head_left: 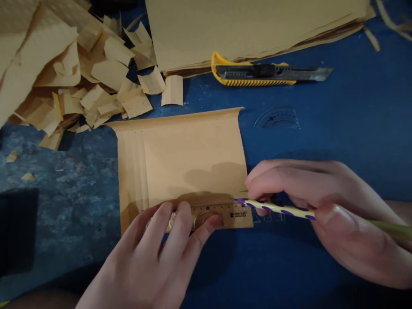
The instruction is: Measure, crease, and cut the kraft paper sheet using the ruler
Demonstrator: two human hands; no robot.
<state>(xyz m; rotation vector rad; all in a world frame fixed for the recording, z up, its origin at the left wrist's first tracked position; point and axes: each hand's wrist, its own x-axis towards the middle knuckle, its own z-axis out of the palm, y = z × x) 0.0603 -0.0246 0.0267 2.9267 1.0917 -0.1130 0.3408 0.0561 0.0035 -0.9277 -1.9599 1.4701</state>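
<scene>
The left hand lies over a clear plastic ruler, its fingers bent and spread, pressing down without closing around it, the thumb near the ruler's middle. The ruler lies along the near edge of a brown paper sheet on the blue tabletop. The right hand grips a pale yellow pencil with purple spots between thumb and fingers, its tip at the ruler's far edge. Beyond the sheet are a protractor, a yellow utility knife with its blade out, a brown paper stack and paper scraps
</scene>
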